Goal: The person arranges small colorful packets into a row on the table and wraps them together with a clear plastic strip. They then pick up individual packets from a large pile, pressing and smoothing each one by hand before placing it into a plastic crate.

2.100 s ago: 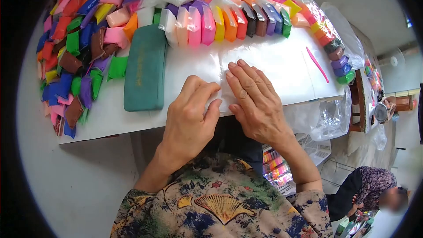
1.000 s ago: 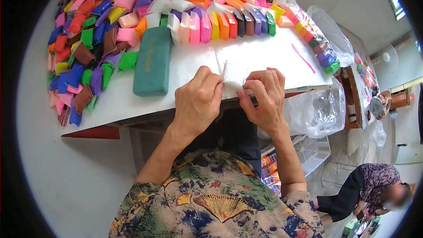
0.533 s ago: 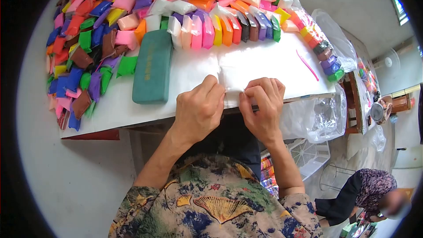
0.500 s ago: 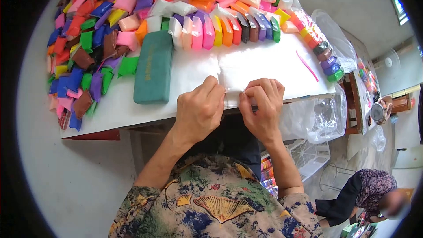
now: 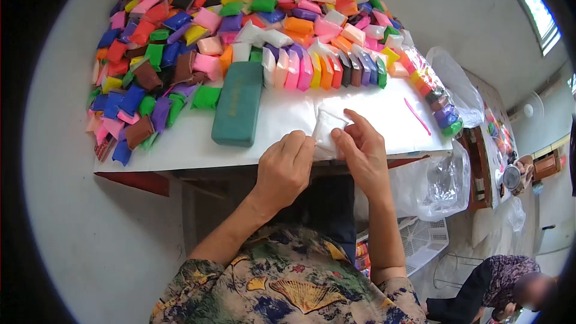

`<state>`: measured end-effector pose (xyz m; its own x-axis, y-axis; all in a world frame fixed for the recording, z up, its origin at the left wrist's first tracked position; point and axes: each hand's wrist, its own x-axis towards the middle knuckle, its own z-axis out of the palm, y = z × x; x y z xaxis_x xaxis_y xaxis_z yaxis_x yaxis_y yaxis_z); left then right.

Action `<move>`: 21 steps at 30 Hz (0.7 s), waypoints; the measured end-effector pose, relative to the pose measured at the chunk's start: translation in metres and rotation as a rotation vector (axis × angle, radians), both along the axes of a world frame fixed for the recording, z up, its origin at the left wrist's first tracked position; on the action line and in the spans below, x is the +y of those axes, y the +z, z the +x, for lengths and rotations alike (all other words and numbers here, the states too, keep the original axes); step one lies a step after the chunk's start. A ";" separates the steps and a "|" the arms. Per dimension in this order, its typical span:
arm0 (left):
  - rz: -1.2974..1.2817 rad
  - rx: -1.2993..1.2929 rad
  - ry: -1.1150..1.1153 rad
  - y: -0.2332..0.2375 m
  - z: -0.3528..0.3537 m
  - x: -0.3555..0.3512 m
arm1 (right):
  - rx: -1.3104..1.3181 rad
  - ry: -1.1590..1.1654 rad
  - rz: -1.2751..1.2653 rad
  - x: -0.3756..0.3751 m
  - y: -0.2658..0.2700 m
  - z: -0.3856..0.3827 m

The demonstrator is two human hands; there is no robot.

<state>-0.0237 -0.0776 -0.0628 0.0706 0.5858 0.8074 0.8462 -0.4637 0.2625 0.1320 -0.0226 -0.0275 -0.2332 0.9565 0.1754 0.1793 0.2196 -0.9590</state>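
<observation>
A small white packet in clear film (image 5: pixel 329 132) is at the table's front edge, between my two hands. My left hand (image 5: pixel 287 165) is closed in a pinch on the packet's left edge. My right hand (image 5: pixel 363 153) has its thumb on the packet's right side and its fingers curved round the far corner. To the left lies a teal box (image 5: pixel 237 105) with faint gold lettering. Beyond my hands stands a row of wrapped packets (image 5: pixel 327 69), running from white through pink, yellow, orange and red to dark and green.
A large heap of colourful packets (image 5: pixel 174 42) covers the table's left and far side. A pink strip (image 5: pixel 418 116) lies on the white table top (image 5: pixel 384 114). Clear plastic bags (image 5: pixel 441 180) hang at the right, above a white basket (image 5: pixel 423 243). Another person (image 5: pixel 504 288) is bent over at lower right.
The white packet now shows more fully between my hands. My right hand has loosened from a tight pinch, its fingers more extended. The whole view has shifted, with the table appearing lower.
</observation>
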 end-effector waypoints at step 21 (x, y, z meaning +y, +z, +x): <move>-0.274 -0.237 0.396 0.008 -0.063 -0.033 | -0.358 -0.116 0.767 0.018 -0.022 -0.112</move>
<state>-0.0864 -0.1101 -0.0551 -0.3643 0.7219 0.5884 0.8453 -0.0088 0.5341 0.0204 -0.0048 -0.0494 -0.3063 0.6242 0.7188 0.5047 0.7467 -0.4333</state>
